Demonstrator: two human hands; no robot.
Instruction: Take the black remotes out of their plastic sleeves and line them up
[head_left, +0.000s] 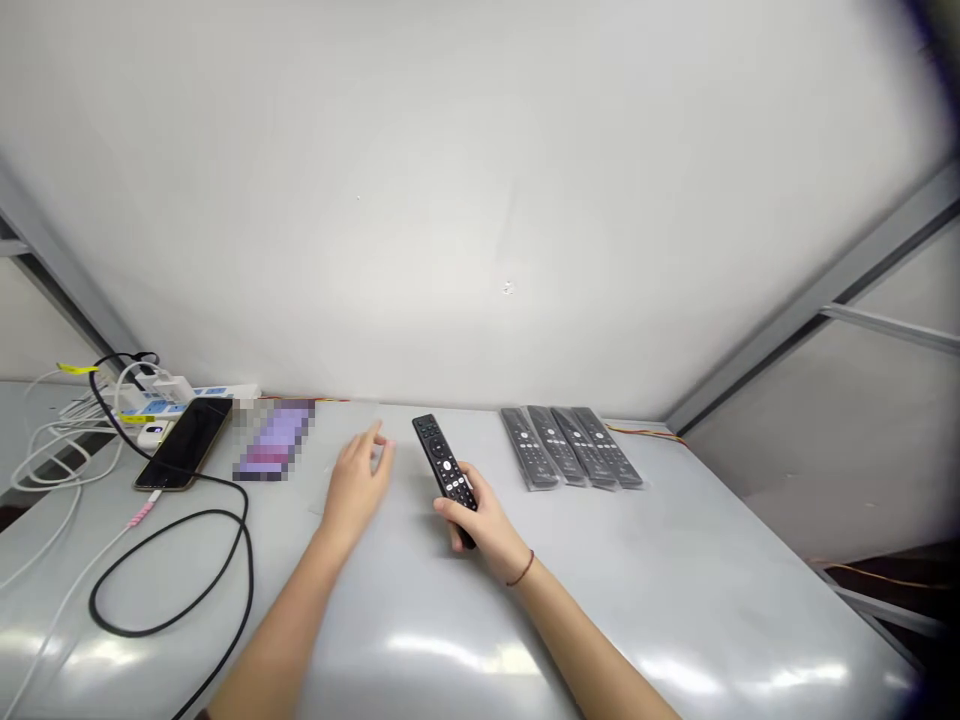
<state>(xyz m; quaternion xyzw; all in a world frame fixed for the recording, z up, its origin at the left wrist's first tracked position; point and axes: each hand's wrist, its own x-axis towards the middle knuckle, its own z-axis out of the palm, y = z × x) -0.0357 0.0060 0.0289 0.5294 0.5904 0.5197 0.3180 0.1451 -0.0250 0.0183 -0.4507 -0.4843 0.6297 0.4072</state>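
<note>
My right hand (pixel 481 520) grips a black remote control (pixel 444 468) by its lower end, thumb on the front edge. The remote is tilted, its buttons facing up and its top pointing away to the left. To its left, my left hand (pixel 358 482) is above the table with thumb and fingers apart, holding nothing that I can see. Beside and partly under it lies what looks like a clear plastic sleeve (pixel 321 492), hard to make out. Several remotes in clear plastic bags (pixel 568 447) lie in a row to the right, near the wall.
On the left, a dark phone (pixel 187 440) with a white cable lies by a power strip (pixel 217 392) full of chargers. A pixelated purple screen (pixel 276 440) is next to it. A black cable (pixel 251 570) loops over the grey table (pixel 420 620). A white wall (pixel 450 200) rises behind.
</note>
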